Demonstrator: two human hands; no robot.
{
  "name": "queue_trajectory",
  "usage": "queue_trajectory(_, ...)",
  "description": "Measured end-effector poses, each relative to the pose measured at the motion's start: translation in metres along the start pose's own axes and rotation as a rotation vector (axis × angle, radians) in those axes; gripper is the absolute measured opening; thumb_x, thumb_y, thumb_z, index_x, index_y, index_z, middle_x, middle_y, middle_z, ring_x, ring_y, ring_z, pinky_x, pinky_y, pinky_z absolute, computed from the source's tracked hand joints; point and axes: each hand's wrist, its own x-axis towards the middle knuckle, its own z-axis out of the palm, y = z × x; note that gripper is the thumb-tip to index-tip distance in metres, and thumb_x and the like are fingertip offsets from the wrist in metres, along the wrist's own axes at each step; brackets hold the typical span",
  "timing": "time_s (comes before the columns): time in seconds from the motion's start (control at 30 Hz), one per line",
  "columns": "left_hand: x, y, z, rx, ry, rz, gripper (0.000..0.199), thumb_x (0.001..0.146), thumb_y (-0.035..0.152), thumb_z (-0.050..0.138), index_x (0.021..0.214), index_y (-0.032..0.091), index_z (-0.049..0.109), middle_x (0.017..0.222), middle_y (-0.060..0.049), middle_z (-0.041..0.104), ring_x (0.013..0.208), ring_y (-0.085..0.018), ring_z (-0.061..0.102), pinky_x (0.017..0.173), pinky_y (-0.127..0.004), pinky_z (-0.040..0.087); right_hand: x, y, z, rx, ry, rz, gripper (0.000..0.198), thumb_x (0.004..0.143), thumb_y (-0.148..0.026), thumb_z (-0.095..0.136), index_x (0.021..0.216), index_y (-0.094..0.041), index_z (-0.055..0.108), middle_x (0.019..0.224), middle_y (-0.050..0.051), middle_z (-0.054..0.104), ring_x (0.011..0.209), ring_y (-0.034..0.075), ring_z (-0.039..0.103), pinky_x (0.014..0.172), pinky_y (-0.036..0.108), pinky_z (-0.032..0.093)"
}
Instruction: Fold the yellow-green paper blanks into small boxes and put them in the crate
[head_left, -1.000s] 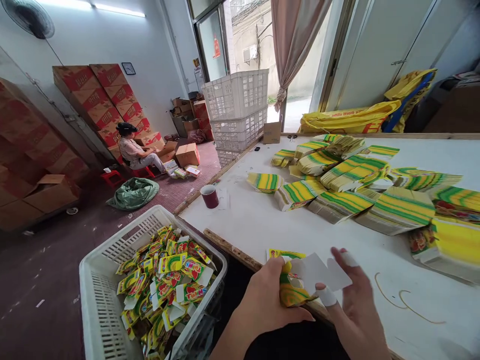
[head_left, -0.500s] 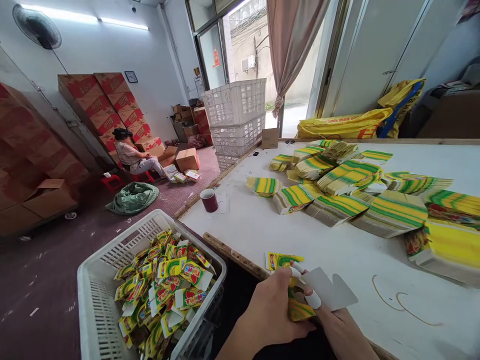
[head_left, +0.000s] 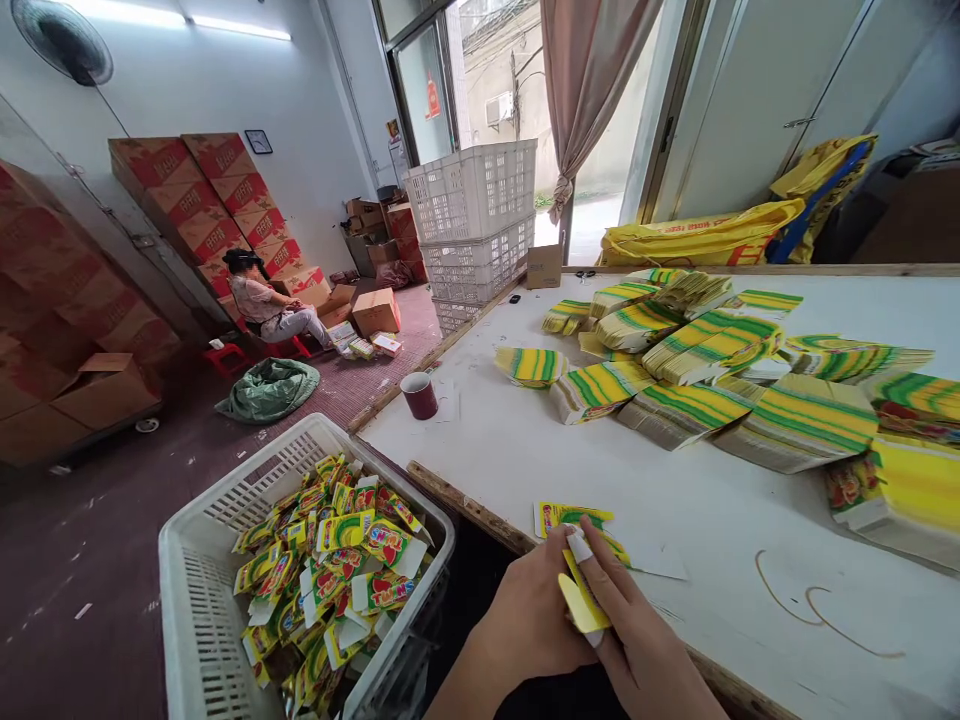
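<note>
Between my two hands, over the near edge of the table, is a small yellow cardboard box [head_left: 580, 603] with a rounded flap sticking out toward me. My left hand [head_left: 529, 612] is wrapped round its left side. My right hand [head_left: 626, 625] presses on it from the right, its fingers stretched along the top; white covers are on some fingertips. Just beyond my fingers a flat yellow and green carton [head_left: 559, 515] lies on the white table [head_left: 465, 450]. To the left, a white plastic basket [head_left: 176, 590] holds a heap of small folded boxes [head_left: 345, 535].
Bundles of flat cartons [head_left: 682, 400] cover the table's far right. Two rubber bands [head_left: 784, 600] lie to my right, a dark red mug [head_left: 418, 396] at the left edge. Crates [head_left: 472, 200] are stacked beyond the table; a person [head_left: 270, 300] sits at the back left.
The box has turned: its pale flap pointed right, and now a yellow rounded flap faces me. My right hand has closed in against my left. The view has shifted slightly.
</note>
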Motion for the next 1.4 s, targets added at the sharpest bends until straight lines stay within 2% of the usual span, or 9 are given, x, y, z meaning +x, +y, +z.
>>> queue_trajectory(0.2,0.001,0.001,-0.001,-0.076,0.375,-0.301,0.082,0.044,0.031,0.086,0.113,0.018,0.044,0.117,-0.014,0.055,0.112,-0.036,0.051,0.098,-0.053,0.040,0.008,0.010,-0.021,-0.206,0.145,-0.116,0.067,0.090,-0.007,0.040,0.147,-0.041,0.027,0.158,0.000,0.027,0.132,0.024,0.048,0.091,0.030,0.057)
queue_trajectory(0.43,0.000,-0.001,-0.018,-0.741,0.339,-0.241,0.049,0.064,0.036,0.081,0.099,0.019,0.050,0.090,-0.002,0.066,0.081,-0.017,0.062,0.073,-0.028,0.050,0.011,0.008,-0.030,-0.261,0.074,-0.233,0.066,0.092,-0.009,0.039,0.151,-0.032,0.017,0.162,0.004,0.004,0.142,0.023,0.029,0.091,0.026,0.055)
queue_trajectory(0.6,0.000,-0.005,-0.016,-0.966,0.439,-0.228,0.046,0.064,0.036,0.082,0.096,0.016,0.055,0.083,-0.002,0.069,0.074,-0.014,0.063,0.071,-0.025,0.050,0.015,0.010,-0.041,-0.208,0.049,-0.318,0.039,0.092,-0.012,0.043,0.125,-0.028,0.053,0.152,0.011,0.037,0.125,0.022,0.055,0.084,0.025,0.058)
queue_trajectory(0.73,0.000,-0.005,-0.012,-1.002,0.434,-0.245,0.048,0.064,0.038,0.082,0.099,0.017,0.055,0.085,-0.003,0.071,0.076,-0.015,0.064,0.072,-0.026,0.052,0.015,0.000,-0.043,-0.073,0.055,-0.162,0.018,0.091,-0.022,0.050,0.106,-0.025,0.059,0.138,0.015,0.052,0.111,0.023,0.065,0.077,0.026,0.061)
queue_trajectory(0.93,0.002,-0.011,-0.028,-0.730,0.390,-0.239,0.032,0.073,0.033,0.069,0.098,0.018,0.056,0.086,-0.003,0.067,0.079,-0.019,0.063,0.078,-0.034,0.051,0.016,-0.007,-0.017,0.149,0.163,0.259,0.061,0.084,-0.041,0.060,0.136,-0.025,0.034,0.140,0.015,0.052,0.106,0.025,0.067,0.079,0.035,0.061)
queue_trajectory(1.1,-0.024,-0.044,-0.106,0.132,1.032,-0.360,0.015,0.070,0.031,0.060,0.079,0.019,0.058,0.083,-0.004,0.050,0.085,-0.024,0.053,0.088,-0.046,0.046,0.027,0.030,-0.025,-0.079,0.180,0.319,0.036,0.084,-0.037,0.053,0.115,-0.019,0.055,0.117,0.014,0.068,0.099,0.027,0.070,0.086,0.044,0.056)
queue_trajectory(1.2,-0.039,-0.062,-0.143,0.365,1.304,-0.423,0.029,0.067,0.036,0.065,0.088,0.018,0.057,0.088,-0.004,0.043,0.093,-0.028,0.049,0.091,-0.050,0.045,0.031,0.051,-0.031,-0.274,0.112,0.380,0.026,0.084,-0.023,0.046,0.105,-0.017,0.060,0.104,0.012,0.073,0.095,0.026,0.069,0.085,0.045,0.054)
queue_trajectory(1.27,-0.040,-0.066,-0.146,0.329,1.300,-0.406,0.037,0.067,0.042,0.067,0.093,0.017,0.057,0.092,-0.005,0.044,0.096,-0.028,0.049,0.085,-0.046,0.048,0.034,0.056,-0.026,-0.323,0.062,0.383,0.028,0.079,-0.015,0.049,0.104,-0.018,0.062,0.101,0.012,0.073,0.094,0.027,0.067,0.083,0.045,0.053)
queue_trajectory(1.4,-0.024,-0.055,-0.109,0.050,0.968,-0.235,0.035,0.073,0.045,0.065,0.096,0.019,0.061,0.102,-0.007,0.051,0.093,-0.022,0.055,0.078,-0.037,0.052,0.038,0.051,-0.009,-0.372,0.018,0.370,0.030,0.072,-0.005,0.054,0.096,-0.019,0.064,0.092,0.011,0.070,0.088,0.028,0.064,0.080,0.042,0.050)
